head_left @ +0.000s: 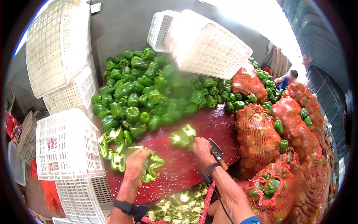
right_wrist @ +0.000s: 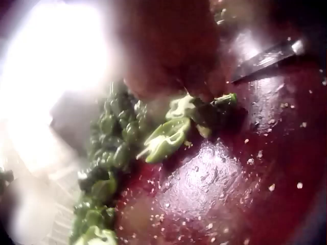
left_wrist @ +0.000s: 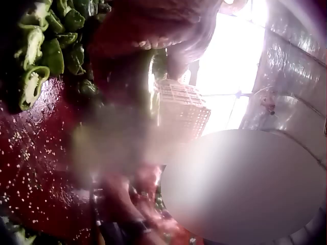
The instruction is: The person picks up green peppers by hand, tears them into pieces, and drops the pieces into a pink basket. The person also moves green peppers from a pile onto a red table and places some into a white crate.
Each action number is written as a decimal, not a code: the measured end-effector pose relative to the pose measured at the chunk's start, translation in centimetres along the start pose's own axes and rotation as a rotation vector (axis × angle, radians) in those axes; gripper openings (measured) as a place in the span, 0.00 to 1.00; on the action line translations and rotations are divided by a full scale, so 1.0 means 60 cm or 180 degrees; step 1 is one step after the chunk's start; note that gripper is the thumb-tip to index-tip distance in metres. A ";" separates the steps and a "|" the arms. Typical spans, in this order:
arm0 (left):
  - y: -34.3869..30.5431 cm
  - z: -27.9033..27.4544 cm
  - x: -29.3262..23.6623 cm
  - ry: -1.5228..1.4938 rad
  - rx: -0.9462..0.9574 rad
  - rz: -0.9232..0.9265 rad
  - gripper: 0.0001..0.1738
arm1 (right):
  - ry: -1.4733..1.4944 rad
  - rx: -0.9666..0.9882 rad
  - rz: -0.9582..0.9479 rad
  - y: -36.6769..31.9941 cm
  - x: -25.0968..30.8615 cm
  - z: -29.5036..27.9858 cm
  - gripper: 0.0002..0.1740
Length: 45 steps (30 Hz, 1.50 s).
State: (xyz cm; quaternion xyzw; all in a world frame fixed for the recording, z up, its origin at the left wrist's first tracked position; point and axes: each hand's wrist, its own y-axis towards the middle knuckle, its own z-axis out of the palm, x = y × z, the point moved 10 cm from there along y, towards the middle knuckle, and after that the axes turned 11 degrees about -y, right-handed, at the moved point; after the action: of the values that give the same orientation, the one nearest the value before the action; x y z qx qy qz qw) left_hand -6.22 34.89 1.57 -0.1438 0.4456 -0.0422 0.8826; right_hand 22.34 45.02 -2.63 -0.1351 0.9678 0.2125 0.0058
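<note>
In the head view my left hand [head_left: 136,163] grips a cut green bell pepper [head_left: 153,167], its pale inside showing, over the left part of the red board [head_left: 175,158]. My right hand [head_left: 202,149] holds a split-open green pepper [head_left: 182,136] at its fingertips, further right over the board. Right beside that hand is a knife [head_left: 215,148] with a wooden handle; its blade [right_wrist: 268,60] shows in the right wrist view. Several cut pepper pieces [head_left: 118,161] lie left of my left hand. Blur hides part of both wrist views.
A big heap of whole green peppers [head_left: 130,89] covers the back of the board. White plastic crates [head_left: 71,143] stack at left; another crate [head_left: 212,44] tilts behind the heap. Filled red mesh sacks [head_left: 257,138] stand right. Pepper scraps [head_left: 181,205] fill a container below. A person [head_left: 289,79] is far right.
</note>
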 end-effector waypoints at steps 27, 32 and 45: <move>-0.043 0.038 0.055 0.1500 0.0754 -0.0612 0.34 | 0.4000 0.1951 0.1580 -0.022 0.140 -0.121 0.28; -0.062 0.084 0.082 0.0937 0.1386 -0.0761 0.37 | 0.3732 0.1991 0.1234 -0.065 0.190 -0.182 0.20; -0.038 0.090 0.104 0.1181 0.1312 -0.0467 0.19 | 0.1149 0.0254 -0.0274 -0.056 0.185 -0.187 0.35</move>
State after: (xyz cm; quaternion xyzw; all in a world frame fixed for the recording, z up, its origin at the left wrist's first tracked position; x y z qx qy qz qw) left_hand 1.94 32.60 0.46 0.0171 0.5699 -0.2212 0.7912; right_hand 13.08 34.55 5.45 -0.2120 0.9541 0.1457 -0.1536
